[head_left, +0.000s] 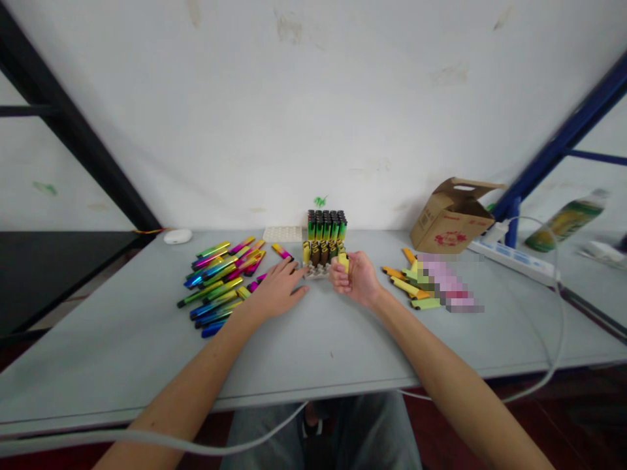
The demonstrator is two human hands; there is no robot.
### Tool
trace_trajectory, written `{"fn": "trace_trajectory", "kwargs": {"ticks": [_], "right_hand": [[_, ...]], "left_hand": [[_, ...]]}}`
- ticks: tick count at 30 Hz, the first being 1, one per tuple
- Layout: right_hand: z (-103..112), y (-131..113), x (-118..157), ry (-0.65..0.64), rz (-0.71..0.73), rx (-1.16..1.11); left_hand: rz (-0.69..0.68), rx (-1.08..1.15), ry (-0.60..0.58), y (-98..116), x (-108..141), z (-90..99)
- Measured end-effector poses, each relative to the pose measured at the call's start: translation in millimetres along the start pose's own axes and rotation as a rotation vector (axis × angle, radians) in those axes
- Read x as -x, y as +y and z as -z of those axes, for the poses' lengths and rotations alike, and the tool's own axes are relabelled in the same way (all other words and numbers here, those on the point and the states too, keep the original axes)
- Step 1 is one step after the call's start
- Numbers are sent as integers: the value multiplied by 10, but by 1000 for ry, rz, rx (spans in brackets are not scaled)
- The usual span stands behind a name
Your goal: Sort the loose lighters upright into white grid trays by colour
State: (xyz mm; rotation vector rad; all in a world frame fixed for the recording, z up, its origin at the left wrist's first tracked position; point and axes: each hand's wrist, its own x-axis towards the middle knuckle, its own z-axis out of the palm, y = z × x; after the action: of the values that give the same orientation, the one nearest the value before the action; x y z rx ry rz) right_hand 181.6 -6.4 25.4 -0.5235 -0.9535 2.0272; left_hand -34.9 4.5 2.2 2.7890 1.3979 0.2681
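My right hand (357, 279) is wrapped around a yellow stick (343, 263) beside the twelve-o'clock tray (316, 273); my left hand (279, 288) lies fingers apart toward eleven.

Hands (360, 277) near upright tubes (327, 228)

No lettering can be read: the brown cardboard box (437, 230) bears red print (450, 239) and small dark marks (all too blurred to make out), and the bottle (565, 222) at the right carries a label of equally illegible markings.
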Motion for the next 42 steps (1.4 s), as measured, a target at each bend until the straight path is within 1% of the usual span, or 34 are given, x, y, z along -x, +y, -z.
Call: {"fn": "trace_trajectory", "kwargs": {"ticks": [12,15,21,30,32,37,42], "right_hand": [[5,-10,17,-6,7,-42],[-6,-6,16,-20,-10,-32],[-19,18,1,18,-25,-42],[-26,-79,55,19,103,-135],[-24,-100,62,36,114,-160],[-23,-106,36,156,102,-134],[-75,-92,13,131,93,-82]], "left_hand": [[-9,25,20,4,5,8],[-11,33,23,-8,7,-6],[-6,41,28,-17,6,-18],[-4,14,12,-12,7,-6],[-6,15,15,-20,9,-13],[-12,36,34,-38,13,-39],[-14,52,40,-34,14,-50]]}}
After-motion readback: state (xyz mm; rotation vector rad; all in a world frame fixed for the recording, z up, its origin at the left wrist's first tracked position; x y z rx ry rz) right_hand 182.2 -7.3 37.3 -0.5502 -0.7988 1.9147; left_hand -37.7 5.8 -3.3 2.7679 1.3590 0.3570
